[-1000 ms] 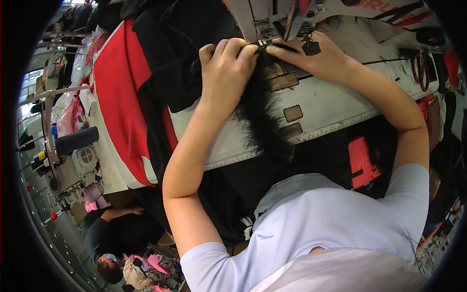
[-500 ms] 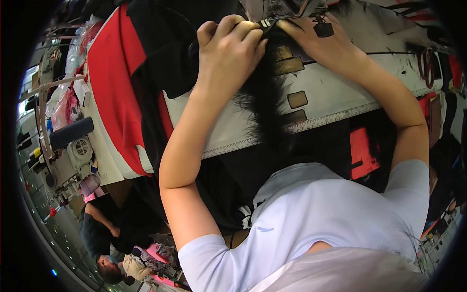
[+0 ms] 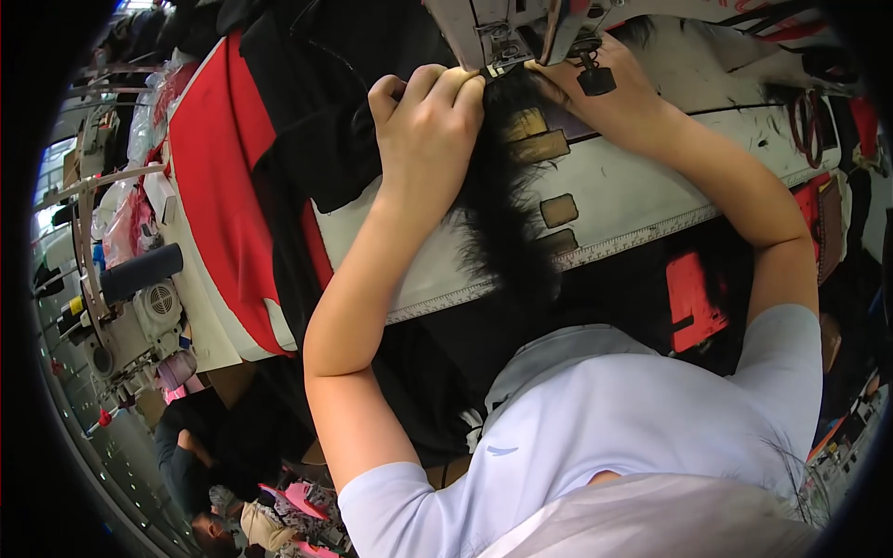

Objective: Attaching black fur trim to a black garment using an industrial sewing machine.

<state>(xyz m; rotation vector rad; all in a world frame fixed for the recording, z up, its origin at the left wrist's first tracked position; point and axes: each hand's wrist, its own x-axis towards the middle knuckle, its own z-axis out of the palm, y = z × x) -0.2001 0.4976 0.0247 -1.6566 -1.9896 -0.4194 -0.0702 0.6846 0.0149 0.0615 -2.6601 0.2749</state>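
A sewing machine head [image 3: 502, 28] stands at top centre above its white bed [image 3: 605, 209]. My left hand [image 3: 428, 126] has its fingers curled and closed on the black fur strip [image 3: 502, 223] just left of the presser foot. My right hand [image 3: 619, 98] is on the other side of the foot, behind a dark clamp attachment [image 3: 595, 79], its thumb at the fur by the foot; its other fingers are partly hidden. The fur hangs down between my hands toward the front edge, over a measuring tape. Black fabric [image 3: 307, 139] and red fabric [image 3: 214, 205] lie to the left.
A side table [image 3: 219, 344] at left holds a grey motor [image 3: 160, 307], a dark cylinder [image 3: 139, 270] and plastic bags. A co-worker [image 3: 191, 451] is at lower left. Red scissor-like handles [image 3: 805, 130] lie at right; a red panel [image 3: 693, 302] shows below the bed.
The view shifted up and back down slightly. Both my hands remain at the presser foot, with small finger shifts. The co-worker's arm and head moved.
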